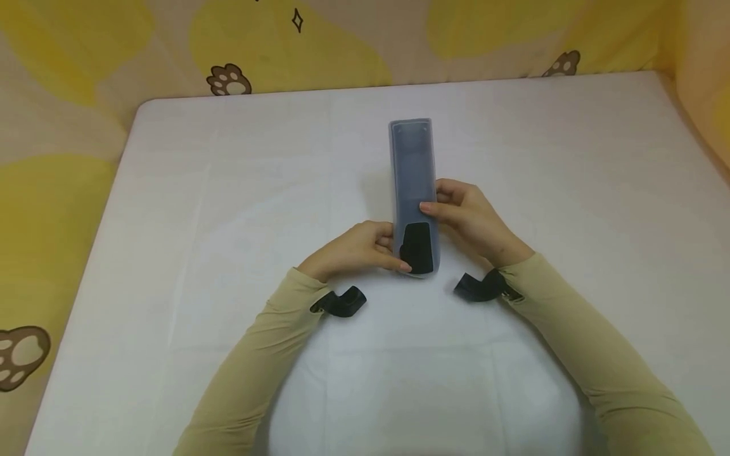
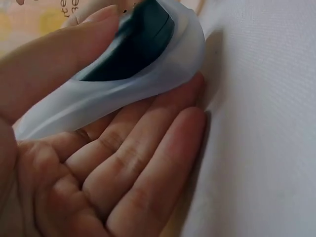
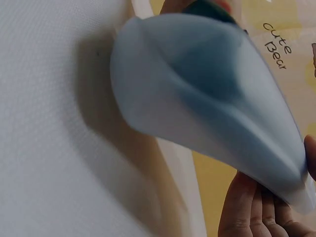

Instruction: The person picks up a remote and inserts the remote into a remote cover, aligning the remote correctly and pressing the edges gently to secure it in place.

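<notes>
A long, translucent blue-grey plastic case point(image 1: 412, 164) is held between both hands, with its long side pointing away from me. Its near end carries a black piece point(image 1: 418, 246), which looks dark green in the left wrist view. My left hand point(image 1: 367, 247) grips this near end, the thumb over the black piece and the fingers point(image 2: 143, 163) underneath. Halfway along the right edge, my right hand point(image 1: 467, 212) pinches the case, thumb on top and fingers point(image 3: 239, 207) below. In the right wrist view the case's rounded end stands off the white surface and casts a shadow.
A white-covered table point(image 1: 239, 190) lies under both arms. Yellow and cream cloth point(image 1: 342, 44) with paw prints hangs behind the table and at its sides. Black straps point(image 1: 342, 303) stick out from both sleeve cuffs.
</notes>
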Demonstrator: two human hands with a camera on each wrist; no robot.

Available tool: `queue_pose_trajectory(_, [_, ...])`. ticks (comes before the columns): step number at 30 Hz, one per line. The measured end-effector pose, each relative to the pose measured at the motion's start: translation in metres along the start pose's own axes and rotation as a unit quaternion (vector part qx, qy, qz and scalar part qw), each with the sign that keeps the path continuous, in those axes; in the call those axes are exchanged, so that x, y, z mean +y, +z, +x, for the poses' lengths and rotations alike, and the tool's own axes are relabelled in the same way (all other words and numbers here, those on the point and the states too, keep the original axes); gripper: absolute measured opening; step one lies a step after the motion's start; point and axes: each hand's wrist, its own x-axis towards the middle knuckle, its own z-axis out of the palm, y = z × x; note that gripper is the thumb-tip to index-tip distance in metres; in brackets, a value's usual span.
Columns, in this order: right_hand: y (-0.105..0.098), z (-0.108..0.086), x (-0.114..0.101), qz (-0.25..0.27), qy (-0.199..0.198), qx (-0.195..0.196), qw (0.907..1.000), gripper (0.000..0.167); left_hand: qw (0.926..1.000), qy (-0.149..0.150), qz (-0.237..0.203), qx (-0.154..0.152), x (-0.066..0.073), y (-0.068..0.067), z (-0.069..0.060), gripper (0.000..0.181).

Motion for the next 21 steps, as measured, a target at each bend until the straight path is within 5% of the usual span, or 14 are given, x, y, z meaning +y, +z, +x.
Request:
queue_pose_trajectory(4, [-0.0003, 0.0001, 0.0005, 0.017, -0.002, 0.004, 0.9998, 0.025, 0.9999, 0.000, -0.002, -0.014, -0.0011, -0.0008, 0.0004, 0.043])
queue_pose_trajectory(11, [-0.0020, 0.0017, -0.0012, 0.099, -0.037, 0.006, 0.9944, 0.020, 0.9970, -0.031, 0.068, -0.020, 0.0026, -0.0001, -0.0042, 0.017])
queue_pose_trajectory(15, [-0.0030, 0.0030, -0.0017, 0.121, -0.043, 0.025, 0.9914, 0.020, 0.9984, -0.051, 0.015, -0.019, 0.0028, 0.0013, -0.0054, 0.016])
queue_pose_trajectory(21, [-0.0026, 0.0031, -0.0023, 0.125, -0.047, 0.041, 0.9902, 0.020, 0.9984, -0.041, -0.037, -0.016, 0.0002, 0.0000, -0.0042, 0.014])
